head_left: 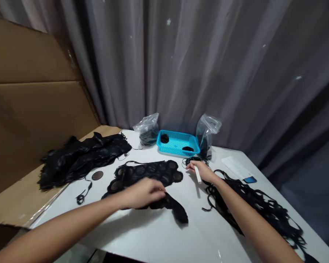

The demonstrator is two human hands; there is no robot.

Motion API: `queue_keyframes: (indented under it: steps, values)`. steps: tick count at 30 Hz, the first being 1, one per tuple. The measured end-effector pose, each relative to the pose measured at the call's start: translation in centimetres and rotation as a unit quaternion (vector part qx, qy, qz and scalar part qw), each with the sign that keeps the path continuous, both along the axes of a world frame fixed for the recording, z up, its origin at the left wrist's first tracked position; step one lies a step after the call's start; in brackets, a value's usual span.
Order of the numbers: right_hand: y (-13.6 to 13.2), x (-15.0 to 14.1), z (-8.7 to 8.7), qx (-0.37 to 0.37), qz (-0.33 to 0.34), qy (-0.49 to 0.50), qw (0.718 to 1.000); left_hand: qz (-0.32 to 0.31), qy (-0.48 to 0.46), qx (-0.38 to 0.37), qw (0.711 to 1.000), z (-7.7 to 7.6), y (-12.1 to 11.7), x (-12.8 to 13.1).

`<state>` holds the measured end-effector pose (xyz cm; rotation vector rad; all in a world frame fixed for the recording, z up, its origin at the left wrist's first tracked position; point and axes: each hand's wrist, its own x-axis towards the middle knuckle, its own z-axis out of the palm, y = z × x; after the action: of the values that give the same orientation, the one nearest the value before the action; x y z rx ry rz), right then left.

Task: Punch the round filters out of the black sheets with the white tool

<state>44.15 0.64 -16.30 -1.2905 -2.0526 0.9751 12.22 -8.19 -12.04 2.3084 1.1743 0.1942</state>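
Note:
A black sheet with round cut-out discs (149, 174) lies flat in the middle of the white table (164, 237). My left hand (142, 193) rests on its near edge, fingers curled onto the black material. My right hand (203, 171) is to the right of the sheet, closed around a thin white stick-like tool (197, 174) that points down toward me. Just beyond that hand lies a small tangle of black rings (193, 160).
A turquoise basket (178, 143) stands at the back between two clear plastic bags (148, 129) (207, 133). A pile of black sheets (82, 157) lies on cardboard at left. Punched-out black scrap (257, 208) sprawls under my right forearm. Paper and a blue card (249, 179) lie far right.

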Motion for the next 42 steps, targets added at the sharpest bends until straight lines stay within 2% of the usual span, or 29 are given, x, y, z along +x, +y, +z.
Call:
queue_keyframes:
  steps: [2,4,7,10,14,21,23,25,27,29,31,32,34,37,42]
  values:
    - [-1.3,0.4,-0.5,0.023,-0.03,0.003,0.999,0.086,0.042,0.069,0.993,0.1,3.3,-3.2]
    - [-1.8,-0.3,-1.0,0.06,-0.06,-0.014,0.996,0.167,0.088,0.109,0.976,-0.6,6.1,-6.3]
    - [-0.6,-2.7,-2.0,0.099,-0.089,-0.06,0.989,0.222,0.148,0.125,0.956,-2.6,8.3,-9.5]
    - [1.5,-5.5,-3.1,0.102,-0.106,-0.093,0.985,0.203,0.179,0.116,0.956,-4.1,8.6,-10.8]
    - [3.1,-7.4,-4.0,0.103,-0.145,-0.133,0.975,0.158,0.182,0.117,0.964,-4.7,8.6,-11.0]
    - [1.2,-5.7,-4.1,0.092,-0.21,-0.182,0.956,0.15,0.164,0.184,0.957,-4.9,11.7,-9.0]
    - [0.1,-4.9,-3.8,0.086,-0.218,-0.194,0.953,0.153,0.15,0.207,0.955,-4.6,11.9,-8.5]
    - [-1.4,-4.3,-3.1,0.101,-0.231,-0.201,0.947,0.161,0.131,0.234,0.95,-4.0,10.9,-8.7]
    - [-3.8,-4.1,-2.2,0.125,-0.215,-0.188,0.95,0.161,0.11,0.252,0.948,-3.6,8.6,-9.5]
    - [-6.8,-4.6,-1.6,0.121,-0.14,-0.15,0.971,0.125,0.09,0.236,0.959,-3.6,5.5,-10.6]
    - [-9.9,-5.7,-1.9,0.083,-0.032,-0.108,0.99,0.03,0.044,0.157,0.986,-4.1,2.4,-11.7]
    - [-11.2,-6.4,-2.3,0.096,0.002,-0.102,0.99,0.012,0.04,0.139,0.989,-4.4,1.1,-12.1]
    - [-12.9,-7.6,-3.4,0.146,0.034,-0.111,0.982,0.019,0.034,0.146,0.988,-5.0,-0.7,-12.7]
    - [-13.3,-8.2,-4.9,0.188,-0.019,-0.117,0.975,0.031,0.038,0.177,0.983,-5.9,-1.4,-13.3]
    - [-12.3,-5.0,-5.1,0.11,-0.175,-0.064,0.976,0.037,0.042,0.221,0.974,-7.5,-1.5,-14.7]
